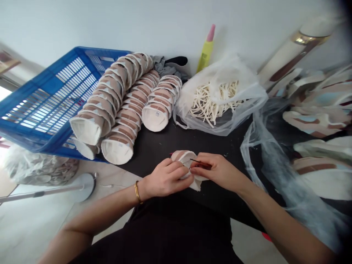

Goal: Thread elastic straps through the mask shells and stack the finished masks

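Left hand (166,178) clasps brown-and-white fabric cup (180,155); right hand (217,169) pinches slim black rod (195,160). Nested brown-and-white cups (117,151), 10 o'clock: likely done. Cream-and-brown fabric pieces (316,123), 2 o'clock: probably left.

Matt cloth with rough edges is seen in the stacked pieces (118,95) and the held piece (196,184). The basket (52,139) is made of smooth, glossy plastic, the bag (247,97) of thin, crinkled plastic. Polished metal is shown by the bracelet (136,192). The table (159,146) is finished matt.
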The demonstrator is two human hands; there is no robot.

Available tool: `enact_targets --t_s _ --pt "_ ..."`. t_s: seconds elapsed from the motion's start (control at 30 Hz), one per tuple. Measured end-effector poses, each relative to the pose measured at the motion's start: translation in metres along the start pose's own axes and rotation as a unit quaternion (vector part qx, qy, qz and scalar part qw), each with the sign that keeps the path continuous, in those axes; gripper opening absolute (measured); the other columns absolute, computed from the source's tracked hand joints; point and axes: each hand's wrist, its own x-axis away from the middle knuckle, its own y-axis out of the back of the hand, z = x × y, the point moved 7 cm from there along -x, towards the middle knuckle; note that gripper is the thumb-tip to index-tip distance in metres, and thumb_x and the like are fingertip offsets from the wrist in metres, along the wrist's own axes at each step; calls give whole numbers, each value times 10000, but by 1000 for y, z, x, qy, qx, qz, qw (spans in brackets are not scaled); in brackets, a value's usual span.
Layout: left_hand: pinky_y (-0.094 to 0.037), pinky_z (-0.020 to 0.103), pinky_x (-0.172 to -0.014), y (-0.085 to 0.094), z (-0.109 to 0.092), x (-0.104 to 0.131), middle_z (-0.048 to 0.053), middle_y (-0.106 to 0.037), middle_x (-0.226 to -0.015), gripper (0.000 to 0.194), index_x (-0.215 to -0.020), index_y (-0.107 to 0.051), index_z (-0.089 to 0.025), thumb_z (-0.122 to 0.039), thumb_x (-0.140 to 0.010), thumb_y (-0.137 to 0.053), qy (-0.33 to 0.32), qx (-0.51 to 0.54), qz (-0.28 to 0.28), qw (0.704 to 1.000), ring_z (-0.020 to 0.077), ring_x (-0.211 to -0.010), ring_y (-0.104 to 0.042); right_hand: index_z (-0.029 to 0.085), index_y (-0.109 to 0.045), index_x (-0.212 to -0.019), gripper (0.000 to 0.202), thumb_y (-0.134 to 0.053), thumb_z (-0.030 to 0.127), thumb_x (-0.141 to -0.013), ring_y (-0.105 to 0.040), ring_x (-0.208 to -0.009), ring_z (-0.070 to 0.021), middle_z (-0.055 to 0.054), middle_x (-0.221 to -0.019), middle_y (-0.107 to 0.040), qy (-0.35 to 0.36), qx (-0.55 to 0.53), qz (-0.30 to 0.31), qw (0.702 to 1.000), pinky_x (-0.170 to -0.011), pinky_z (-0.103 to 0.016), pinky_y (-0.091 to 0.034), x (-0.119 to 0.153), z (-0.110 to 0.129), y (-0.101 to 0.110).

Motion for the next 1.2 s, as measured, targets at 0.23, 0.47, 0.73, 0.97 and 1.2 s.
enact_targets --t_s 0.23,0.47,0.73,0.97,1.2 --pt "-345 318 -707 -15 -9 2 21 -697 -1031 132 -1004 -633 -205 -171 -990 -506 6 48 87 995 148 -821 -560 197 -578 -684 207 -594 295 -865 -477 -630 -118 26 -701 -495 5 18 -215 977 -597 -249 -367 3 -10 14" --pt "-392 318 -740 -22 -2 18 58 -684 -1090 197 -1029 -652 -212 -138 -980 -476 102 95 74 987 174 -859 -576 204 -647 -775 173 -636 342 -880 -514 -659 -122 20 -753 -578 -27 -15 -260 965 -628 -246 -409 6 -9 35" --pt "-437 249 -675 -42 66 52 1 -652 -791 128 -888 -672 -189 -295 -837 -721 599 401 -150 677 131 -706 -554 239 -686 -1002 266 -451 361 -1024 -545 -583 -105 36 -652 -571 9 -53 -310 949 -595 -223 -417 66 14 -1" --pt "-370 205 -560 -69 42 52 -4 -624 -748 340 -907 -652 -139 -355 -720 -835 655 598 -141 440 75 -599 -495 179 -685 -1181 424 -480 498 -991 -407 -530 -105 52 -600 -442 -81 -231 -245 938 -525 -239 -361 20 -27 -49" --pt "-269 197 -485 -71 35 59 -22 -584 -700 360 -894 -646 -142 -384 -718 -846 668 599 -161 411 51 -539 -420 215 -632 -1260 425 -478 512 -997 -501 -649 -114 25 -723 -526 -86 -262 -326 905 -612 -226 -437 36 -35 -51"
